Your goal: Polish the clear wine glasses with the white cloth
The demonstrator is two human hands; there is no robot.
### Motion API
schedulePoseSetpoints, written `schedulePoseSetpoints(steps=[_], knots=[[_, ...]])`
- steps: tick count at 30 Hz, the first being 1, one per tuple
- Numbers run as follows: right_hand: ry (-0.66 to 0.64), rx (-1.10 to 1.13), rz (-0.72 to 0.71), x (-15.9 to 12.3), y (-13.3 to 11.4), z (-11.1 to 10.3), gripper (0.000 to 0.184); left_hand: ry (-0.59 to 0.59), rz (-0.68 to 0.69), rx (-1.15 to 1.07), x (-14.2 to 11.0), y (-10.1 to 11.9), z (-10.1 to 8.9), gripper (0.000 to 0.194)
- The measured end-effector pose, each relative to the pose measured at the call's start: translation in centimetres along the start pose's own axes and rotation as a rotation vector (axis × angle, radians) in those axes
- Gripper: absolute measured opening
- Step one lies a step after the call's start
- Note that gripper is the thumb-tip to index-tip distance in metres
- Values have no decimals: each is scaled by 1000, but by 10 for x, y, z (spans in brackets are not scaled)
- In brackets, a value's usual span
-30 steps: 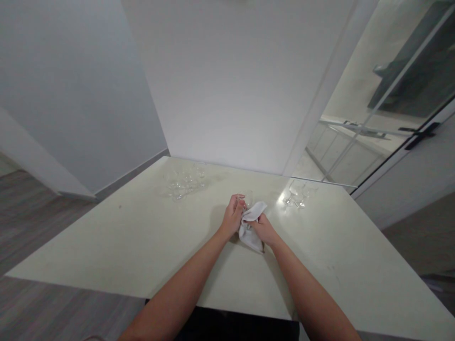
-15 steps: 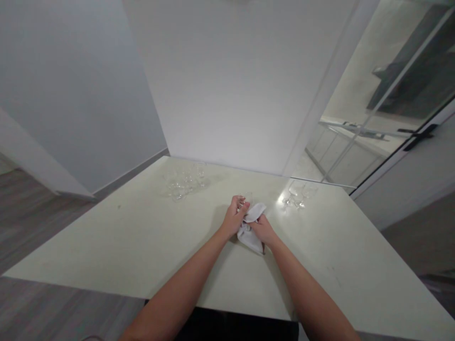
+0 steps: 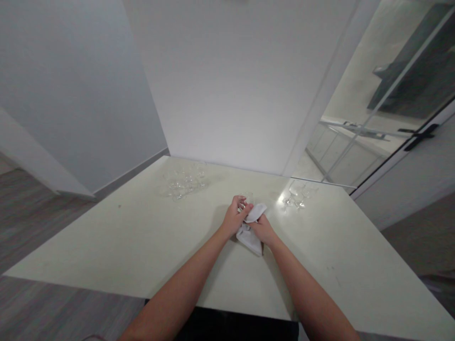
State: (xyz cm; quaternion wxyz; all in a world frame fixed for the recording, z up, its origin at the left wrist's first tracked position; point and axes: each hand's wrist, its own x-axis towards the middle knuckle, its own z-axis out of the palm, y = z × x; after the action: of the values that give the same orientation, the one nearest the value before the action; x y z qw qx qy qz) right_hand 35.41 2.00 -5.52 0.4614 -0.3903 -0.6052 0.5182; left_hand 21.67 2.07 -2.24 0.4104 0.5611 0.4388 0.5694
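Note:
My left hand is wrapped round a clear glass held just above the pale table. My right hand grips a white cloth that is pressed against the glass and hangs down below both hands. Both hands meet near the middle of the table, towards its far side. Most of the glass is hidden by fingers and cloth.
A cluster of several clear glasses stands at the table's far left. Two or three more glasses stand at the far right, near a glass partition. White walls rise behind the table; grey wood floor lies on both sides.
My hands have shifted slightly around the glass, and the cloth has been drawn in a little tighter. The other glasses have not moved.

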Motion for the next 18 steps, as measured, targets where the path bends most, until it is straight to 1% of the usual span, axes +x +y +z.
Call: schedulePoseSetpoints(steps=[3, 5, 7, 10, 12, 16, 18], knots=[[22, -45, -17, 0, -3, -1, 36, 87, -37, 24, 4, 0, 0, 46], [54, -117, -30, 0, -4, -2, 33, 134, -87, -37, 7, 0, 0, 51], [96, -191, -26, 0, -6, -3, 30, 142, -169, -156, 8, 0, 0, 50], [106, -214, -34, 0, -9, -4, 28, 101, -270, -293, 7, 1, 0, 38], [80, -188, -57, 0, -11, -3, 28, 89, -280, -302, 7, 1, 0, 36], [61, -189, -55, -1, -8, -2, 28, 150, -210, -199, 9, -5, 1, 52], [69, -208, -52, 0, -4, -2, 28, 167, -200, -170, 11, -9, 0, 57]])
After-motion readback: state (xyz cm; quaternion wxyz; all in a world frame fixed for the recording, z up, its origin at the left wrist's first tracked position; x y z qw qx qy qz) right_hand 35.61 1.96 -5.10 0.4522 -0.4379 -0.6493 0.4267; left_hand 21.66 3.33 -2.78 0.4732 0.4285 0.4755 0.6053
